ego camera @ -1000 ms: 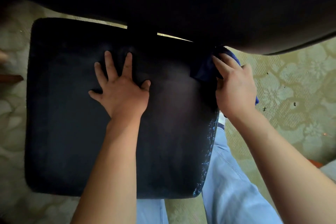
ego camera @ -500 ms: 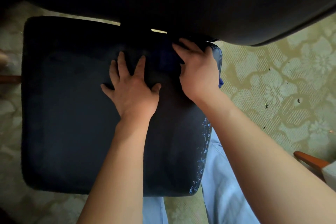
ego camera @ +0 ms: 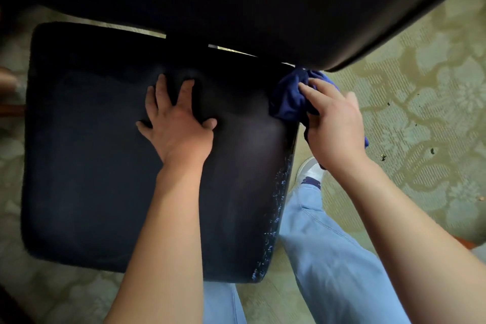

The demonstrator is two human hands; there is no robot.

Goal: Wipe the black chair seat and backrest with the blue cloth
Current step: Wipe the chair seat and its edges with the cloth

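The black chair seat point(ego camera: 92, 166) fills the left and middle of the view, with the black backrest point(ego camera: 263, 2) looming over its far edge. My left hand point(ego camera: 176, 123) presses flat on the seat with fingers spread. My right hand point(ego camera: 334, 126) grips the bunched blue cloth point(ego camera: 288, 98) at the seat's far right corner, just under the backrest's lower edge. Part of the cloth is hidden beneath my palm. The seat's right edge is worn, with pale flecks.
A green patterned carpet point(ego camera: 420, 100) lies around the chair, with small dark crumbs on the right. My legs in light blue jeans point(ego camera: 328, 258) and a white shoe point(ego camera: 311, 169) stand close by the seat's right side. A brown wooden piece shows at the right edge.
My right hand has swept the cloth rightward from the seat's rear middle back to the far right corner. My left hand stays pressed on the seat.
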